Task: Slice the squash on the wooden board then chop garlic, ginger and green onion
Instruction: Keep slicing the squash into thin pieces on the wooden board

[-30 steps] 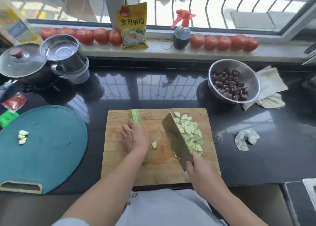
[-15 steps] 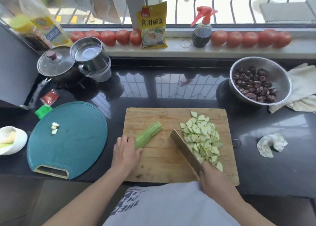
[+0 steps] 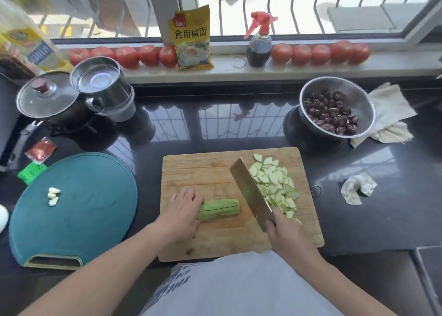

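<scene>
Black countertop under a barred window carries a round teal board with garlic cloves beside the wooden board, where the left hand holds the squash lying crosswise, the right hand grips a cleaver, and slices lie piled at the blade's right.
</scene>
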Demonstrator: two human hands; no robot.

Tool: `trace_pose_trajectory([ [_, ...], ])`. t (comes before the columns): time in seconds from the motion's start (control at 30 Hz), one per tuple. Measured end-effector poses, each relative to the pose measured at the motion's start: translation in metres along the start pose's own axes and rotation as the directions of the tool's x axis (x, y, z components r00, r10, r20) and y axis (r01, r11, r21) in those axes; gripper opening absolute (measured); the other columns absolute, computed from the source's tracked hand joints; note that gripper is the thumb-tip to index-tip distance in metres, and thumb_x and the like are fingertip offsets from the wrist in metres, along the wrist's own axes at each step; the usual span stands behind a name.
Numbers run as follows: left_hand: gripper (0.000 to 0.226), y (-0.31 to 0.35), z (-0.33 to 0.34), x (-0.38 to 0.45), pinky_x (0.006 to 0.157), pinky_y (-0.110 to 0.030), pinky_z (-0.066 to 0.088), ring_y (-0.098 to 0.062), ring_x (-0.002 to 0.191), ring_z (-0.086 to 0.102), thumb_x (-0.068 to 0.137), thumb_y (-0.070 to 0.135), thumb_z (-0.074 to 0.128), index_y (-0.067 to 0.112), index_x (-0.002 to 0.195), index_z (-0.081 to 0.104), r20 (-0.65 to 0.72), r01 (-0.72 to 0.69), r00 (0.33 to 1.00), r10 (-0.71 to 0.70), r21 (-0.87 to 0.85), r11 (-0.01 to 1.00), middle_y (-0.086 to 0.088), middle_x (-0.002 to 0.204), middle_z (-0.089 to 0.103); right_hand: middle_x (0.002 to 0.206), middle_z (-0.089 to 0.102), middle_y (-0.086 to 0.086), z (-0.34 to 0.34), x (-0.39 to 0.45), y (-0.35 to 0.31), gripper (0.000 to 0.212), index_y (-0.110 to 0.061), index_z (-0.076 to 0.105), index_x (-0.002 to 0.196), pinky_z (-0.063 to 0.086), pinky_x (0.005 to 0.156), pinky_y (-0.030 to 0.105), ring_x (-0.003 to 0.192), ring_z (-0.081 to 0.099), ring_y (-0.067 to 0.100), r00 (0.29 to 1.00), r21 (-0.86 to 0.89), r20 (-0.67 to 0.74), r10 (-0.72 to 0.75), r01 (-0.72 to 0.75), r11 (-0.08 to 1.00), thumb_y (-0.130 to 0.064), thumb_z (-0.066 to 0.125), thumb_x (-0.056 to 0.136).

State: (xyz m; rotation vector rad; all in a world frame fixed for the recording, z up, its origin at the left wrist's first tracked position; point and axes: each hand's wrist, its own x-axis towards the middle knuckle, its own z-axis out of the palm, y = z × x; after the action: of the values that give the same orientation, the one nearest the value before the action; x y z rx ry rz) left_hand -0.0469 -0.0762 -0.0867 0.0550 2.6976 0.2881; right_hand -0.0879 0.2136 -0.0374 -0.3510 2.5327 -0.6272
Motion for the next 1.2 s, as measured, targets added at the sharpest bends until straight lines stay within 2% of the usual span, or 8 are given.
trace_pose_trajectory([
  [0.17, 0.041, 0.008, 0.012, -0.016, 0.078, -0.032, 0.034, -0.019, 0.094, 0.035, 0.081, 0.008, 0.062, 0.024, 0.113, 0.043, -0.092, -0.024, 0.995, 0.027, 0.026, 0.999, 0.004, 0.102, 0.031, 0.060, 0.048, -0.002, -0.001, 0.000, 0.006, 0.020, -0.033, 0.031, 0.084, 0.033, 0.050, 0.037, 0.056, 0.048, 0.022, 0.999, -0.038, 0.042, -0.017, 0.018, 0.999, -0.023, 0.042, 0.096],
  [0.27, 0.066, 0.011, 0.013, -0.013, 0.087, -0.038, 0.036, -0.023, 0.103, 0.038, 0.077, 0.001, 0.056, 0.026, 0.135, 0.037, -0.059, 0.008, 0.998, -0.009, -0.013, 1.000, 0.002, 0.108, 0.037, 0.058, 0.045, -0.003, 0.002, -0.001, 0.011, 0.012, -0.027, 0.034, 0.087, 0.030, 0.048, 0.036, 0.055, 0.047, 0.024, 0.999, -0.062, 0.047, -0.005, 0.008, 0.998, -0.024, 0.042, 0.096],
  [0.33, 0.066, 0.007, 0.011, -0.010, 0.098, -0.040, 0.035, -0.022, 0.115, 0.040, 0.086, 0.010, 0.060, 0.028, 0.146, 0.036, 0.007, 0.045, 0.999, -0.045, -0.119, 0.992, 0.002, 0.121, 0.046, 0.056, 0.045, -0.002, 0.003, -0.001, 0.012, 0.010, -0.024, 0.037, 0.086, 0.031, 0.049, 0.037, 0.056, 0.047, 0.027, 0.999, -0.053, 0.038, 0.002, 0.000, 0.999, -0.024, 0.042, 0.095],
  [0.43, 0.050, 0.000, 0.009, -0.005, 0.105, -0.038, 0.035, -0.018, 0.121, 0.044, 0.094, 0.040, 0.065, 0.033, 0.140, 0.048, 0.083, 0.141, 0.989, -0.118, -0.363, 0.921, 0.010, 0.129, 0.054, 0.055, 0.045, 0.000, 0.002, 0.002, 0.011, 0.014, -0.024, 0.034, 0.083, 0.031, 0.050, 0.037, 0.056, 0.045, 0.029, 0.999, -0.016, 0.038, 0.008, -0.008, 1.000, -0.021, 0.042, 0.095],
  [0.63, 0.032, -0.009, 0.002, 0.005, 0.097, -0.040, 0.046, -0.014, 0.107, 0.053, 0.095, 0.045, 0.059, 0.034, 0.125, 0.055, 0.255, 0.205, 0.962, -0.099, -0.433, 0.878, 0.011, 0.118, 0.059, 0.056, 0.049, 0.001, -0.001, 0.005, 0.005, 0.021, -0.025, 0.029, 0.078, 0.033, 0.050, 0.038, 0.058, 0.048, 0.029, 0.999, -0.005, 0.039, 0.010, -0.009, 1.000, -0.022, 0.041, 0.095],
  [0.77, 0.037, -0.013, 0.000, 0.010, 0.080, -0.030, 0.044, -0.006, 0.097, 0.055, 0.095, 0.059, 0.052, 0.038, 0.126, 0.054, 0.294, 0.228, 0.951, -0.094, -0.462, 0.857, 0.018, 0.112, 0.058, 0.056, 0.049, 0.000, 0.000, 0.003, 0.004, 0.015, -0.025, 0.032, 0.085, 0.031, 0.049, 0.036, 0.055, 0.049, 0.026, 0.998, -0.021, 0.055, -0.013, 0.014, 1.000, -0.023, 0.042, 0.096],
  [1.0, 0.022, 0.000, 0.005, 0.009, 0.088, -0.041, 0.047, -0.012, 0.094, 0.057, 0.088, 0.061, 0.062, 0.048, 0.101, 0.052, 0.178, 0.187, 0.975, -0.132, -0.345, 0.920, 0.023, 0.099, 0.060, 0.057, 0.049, 0.002, 0.004, -0.002, 0.005, 0.027, -0.031, 0.028, 0.075, 0.026, 0.047, 0.033, 0.055, 0.049, 0.026, 0.999, -0.023, 0.045, 0.013, -0.011, 1.000, -0.022, 0.043, 0.096],
  [1.2, 0.019, 0.009, 0.001, 0.006, 0.083, -0.040, 0.048, -0.016, 0.090, 0.055, 0.090, 0.053, 0.066, 0.043, 0.090, 0.050, 0.095, 0.145, 0.988, -0.121, -0.313, 0.939, 0.018, 0.095, 0.057, 0.059, 0.050, 0.002, 0.004, -0.005, 0.006, 0.024, -0.027, 0.031, 0.077, 0.033, 0.052, 0.038, 0.057, 0.049, 0.025, 0.999, 0.002, 0.047, 0.021, -0.021, 1.000, -0.021, 0.044, 0.096],
])
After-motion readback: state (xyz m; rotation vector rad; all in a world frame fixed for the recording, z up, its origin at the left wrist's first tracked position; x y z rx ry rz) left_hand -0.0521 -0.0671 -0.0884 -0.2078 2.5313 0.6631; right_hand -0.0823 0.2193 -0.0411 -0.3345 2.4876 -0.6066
